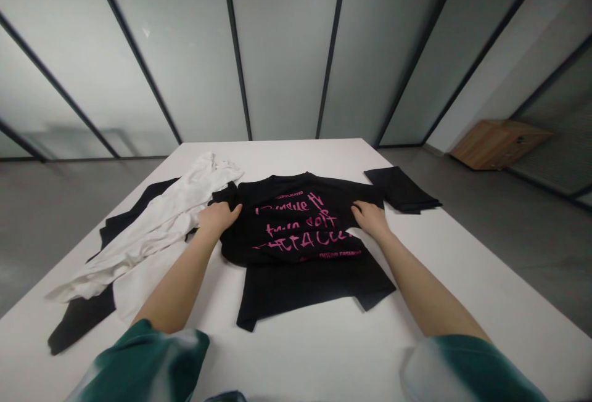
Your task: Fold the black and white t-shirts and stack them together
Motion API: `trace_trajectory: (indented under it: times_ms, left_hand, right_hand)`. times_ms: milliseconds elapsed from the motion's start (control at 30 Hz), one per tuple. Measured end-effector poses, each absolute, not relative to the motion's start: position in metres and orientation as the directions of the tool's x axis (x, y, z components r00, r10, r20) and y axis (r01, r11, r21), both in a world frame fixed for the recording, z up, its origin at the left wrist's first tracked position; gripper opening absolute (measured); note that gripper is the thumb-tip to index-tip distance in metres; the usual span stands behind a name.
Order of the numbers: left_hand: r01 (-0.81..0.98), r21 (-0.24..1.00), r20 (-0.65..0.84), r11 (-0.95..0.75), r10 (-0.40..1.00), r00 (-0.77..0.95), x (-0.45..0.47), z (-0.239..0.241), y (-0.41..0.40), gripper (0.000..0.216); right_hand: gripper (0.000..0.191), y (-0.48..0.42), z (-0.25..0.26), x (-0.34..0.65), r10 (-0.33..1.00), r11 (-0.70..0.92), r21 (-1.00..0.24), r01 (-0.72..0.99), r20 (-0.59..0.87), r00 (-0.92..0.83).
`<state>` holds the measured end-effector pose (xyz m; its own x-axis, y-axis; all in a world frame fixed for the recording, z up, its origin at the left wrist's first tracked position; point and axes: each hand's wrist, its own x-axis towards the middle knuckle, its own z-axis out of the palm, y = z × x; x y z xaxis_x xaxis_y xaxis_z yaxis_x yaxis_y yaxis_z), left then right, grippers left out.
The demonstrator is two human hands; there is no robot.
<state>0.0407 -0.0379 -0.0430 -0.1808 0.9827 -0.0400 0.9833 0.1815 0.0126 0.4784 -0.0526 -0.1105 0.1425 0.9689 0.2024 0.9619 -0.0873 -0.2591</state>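
A black T-shirt with pink lettering (296, 248) lies on the white table (462, 291), its upper part folded over its lower part. My left hand (217, 217) grips the shirt's left edge, fingers curled round the cloth. On the shirt's right side, my right hand (370, 217) has its fingers closed on the fabric. Both arms reach forward from green sleeves.
A heap of white and black clothes (148, 229) lies to the left of the shirt. A small folded black garment (400, 189) rests at the back right of the table. Glass wall panels stand behind, and a wooden box (499, 142) sits on the floor at right.
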Motion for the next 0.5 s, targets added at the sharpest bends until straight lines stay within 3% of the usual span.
trace_trajectory:
  times_ms: [133, 233, 367, 500]
  left_hand:
    - [0.999, -0.025, 0.18, 0.03, 0.983, -0.025, 0.041, -0.042, -0.043, 0.043]
    - [0.994, -0.037, 0.329, -0.105, 0.938, 0.111, 0.046, -0.046, -0.031, 0.035]
    - [0.97, -0.043, 0.235, -0.239, 0.941, 0.242, 0.06, -0.049, 0.012, 0.038]
    - [0.973, 0.017, 0.078, -0.228, 0.971, 0.226, 0.076, -0.054, 0.061, 0.046]
  right_hand:
    - [0.042, -0.049, -0.109, 0.499, 0.868, -0.123, -0.338, 0.933, 0.419, 0.266]
    - [0.041, -0.039, -0.106, 0.512, 0.814, -0.129, -0.367, 0.921, 0.492, 0.31]
    - [0.039, -0.011, -0.093, 0.508, 0.9, -0.061, -0.308, 0.949, 0.394, 0.186]
    - [0.042, 0.031, -0.078, 0.482, 0.971, -0.043, -0.288, 0.957, 0.211, 0.108]
